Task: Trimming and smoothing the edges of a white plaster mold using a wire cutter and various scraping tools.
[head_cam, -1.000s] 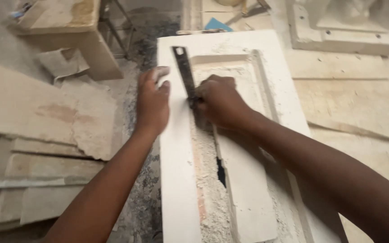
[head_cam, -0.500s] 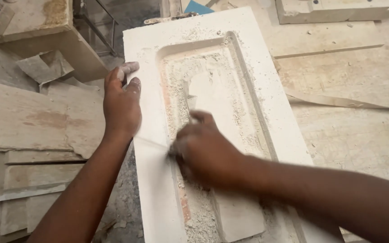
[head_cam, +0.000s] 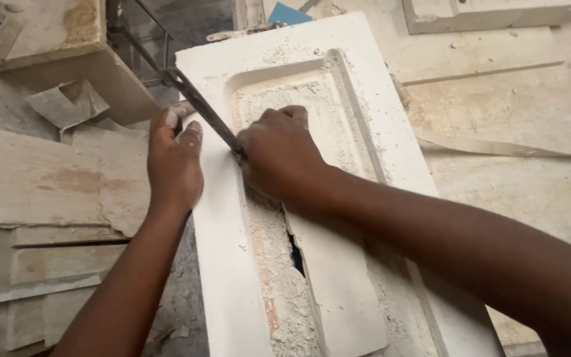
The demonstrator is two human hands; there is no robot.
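Right grip (head_cam: 279, 155) now holds blade (head_cam: 199, 106) again — raised over slab (head_cam: 391, 142)

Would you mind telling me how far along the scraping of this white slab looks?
Done: crumbly debris lies loose in the recess of the white slab. In hand: the right hand works a flat metal blade at the recess's left edge, while the left hand steadies the slab's side. Left: the rough upper recess and clearing the debris.

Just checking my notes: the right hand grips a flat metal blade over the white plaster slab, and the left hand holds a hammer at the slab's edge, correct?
Not quite. The head view shows the left hand empty, resting flat on the white plaster slab's edge. The right hand does hold the flat metal blade.
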